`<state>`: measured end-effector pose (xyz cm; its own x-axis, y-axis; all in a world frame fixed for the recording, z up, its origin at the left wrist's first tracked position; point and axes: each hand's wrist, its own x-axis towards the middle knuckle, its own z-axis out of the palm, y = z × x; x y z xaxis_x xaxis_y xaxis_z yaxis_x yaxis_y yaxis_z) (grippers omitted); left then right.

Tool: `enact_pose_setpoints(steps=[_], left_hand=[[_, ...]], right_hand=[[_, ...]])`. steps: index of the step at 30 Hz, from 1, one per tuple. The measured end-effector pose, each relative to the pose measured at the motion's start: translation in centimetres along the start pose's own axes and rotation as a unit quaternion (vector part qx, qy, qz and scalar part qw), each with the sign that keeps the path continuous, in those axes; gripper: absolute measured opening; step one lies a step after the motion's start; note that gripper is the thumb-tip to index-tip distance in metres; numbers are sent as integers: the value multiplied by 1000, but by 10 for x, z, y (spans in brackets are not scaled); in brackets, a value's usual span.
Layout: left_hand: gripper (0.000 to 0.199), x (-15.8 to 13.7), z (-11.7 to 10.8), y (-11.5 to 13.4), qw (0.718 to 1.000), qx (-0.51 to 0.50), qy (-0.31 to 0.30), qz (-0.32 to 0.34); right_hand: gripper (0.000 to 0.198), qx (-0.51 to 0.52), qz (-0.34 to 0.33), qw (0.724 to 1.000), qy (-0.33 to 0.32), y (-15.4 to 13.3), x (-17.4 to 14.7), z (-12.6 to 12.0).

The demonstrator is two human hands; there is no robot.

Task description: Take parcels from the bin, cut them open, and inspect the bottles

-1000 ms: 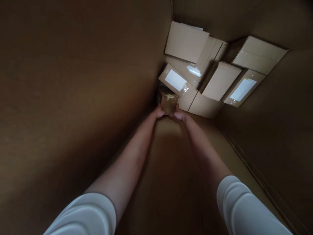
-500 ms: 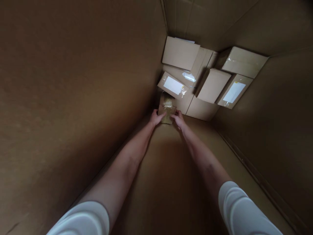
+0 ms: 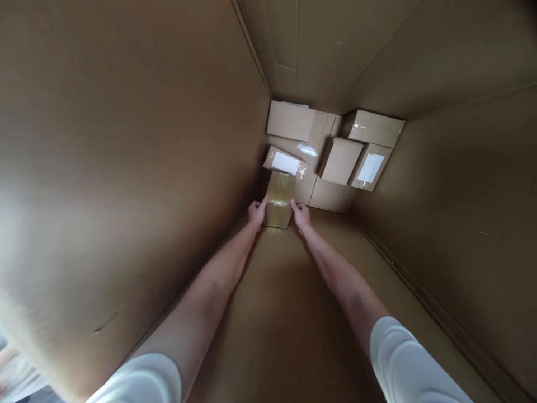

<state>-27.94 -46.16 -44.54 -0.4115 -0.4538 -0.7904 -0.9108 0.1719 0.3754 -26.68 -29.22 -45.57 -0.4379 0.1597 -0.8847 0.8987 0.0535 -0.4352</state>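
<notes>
Left hand [image 3: 256, 212]: grip pressed on parcel [image 3: 279, 200], left side.
Right hand [image 3: 301, 215]: grip pressed, right side.
Behind: stacked boxes [image 3: 331, 162].

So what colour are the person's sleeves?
White, on both sleeves, clearest in the head view.

Both bare forearms stretch forward from short white sleeves, converging toward twelve o'clock. The left hand [image 3: 256, 212] sits at about eleven o'clock from the frame's centre, palm turned inward, fingers extended and pressed flat against what it grips. The right hand [image 3: 301, 215] lies just beside it at about one o'clock, palm inward too, thumb up, fingers curled. The two wrists are straight, the elbows nearly locked.
</notes>
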Motion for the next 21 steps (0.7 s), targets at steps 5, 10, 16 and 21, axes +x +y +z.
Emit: enact_pose_setpoints(steps=[5, 10, 16, 21], left_hand=[[24, -24, -3, 17, 999, -32, 5, 20], [28, -39, 0, 26, 998, -36, -20, 42], [79, -43, 10, 28, 989, -83, -103, 68], [85, -38, 13, 40, 970, -106, -141, 168]], right_hand=[[65, 70, 50, 996, 14, -12, -24, -4], [91, 192, 43, 979, -51, -14, -50, -3], [74, 248, 21, 967, -54, -14, -59, -11], [61, 271, 56, 959, -59, -25, -53, -35]])
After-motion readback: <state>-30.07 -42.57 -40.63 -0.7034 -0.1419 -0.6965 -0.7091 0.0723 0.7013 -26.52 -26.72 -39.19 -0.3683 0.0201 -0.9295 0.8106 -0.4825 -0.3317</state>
